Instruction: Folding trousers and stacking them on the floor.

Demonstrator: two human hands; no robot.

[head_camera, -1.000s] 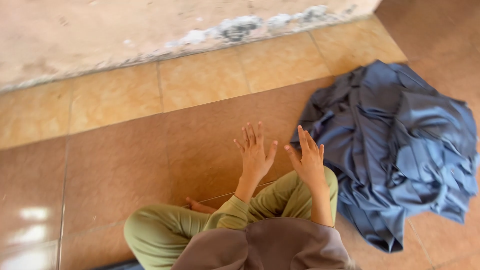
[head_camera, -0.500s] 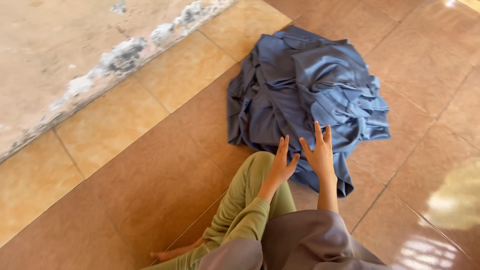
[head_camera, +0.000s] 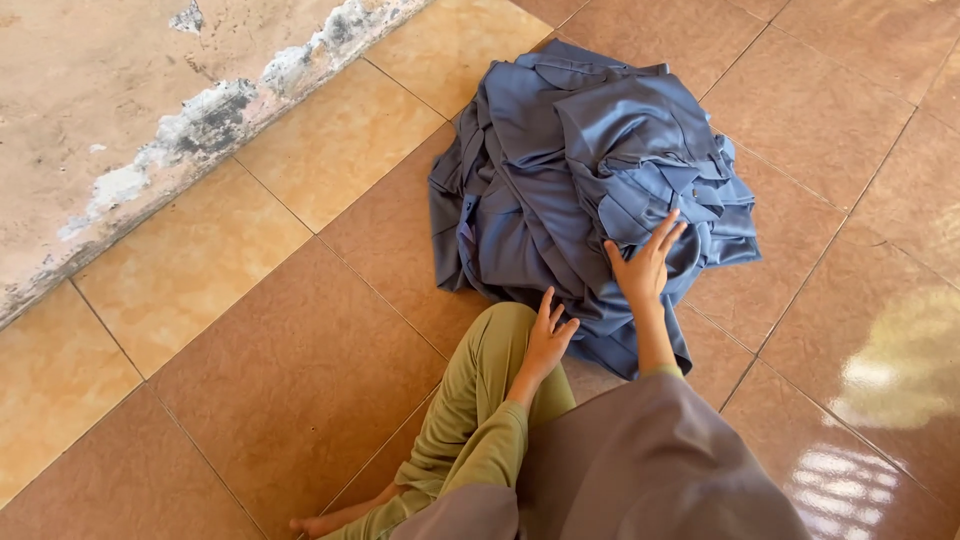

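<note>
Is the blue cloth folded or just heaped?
Heaped. The blue cloth lies crumpled in loose overlapping layers on the floor, the right hand resting on it.

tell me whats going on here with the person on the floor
A person sits on a tiled floor beside a heap of blue garments. The right hand lies open, fingers spread, on the near side of the heap. The left hand is open too, by the person's bent knee in green trousers, close to the heap's near edge; whether it touches the cloth is unclear. Neither hand grips anything. A worn, peeling wall runs along the upper left.
</note>
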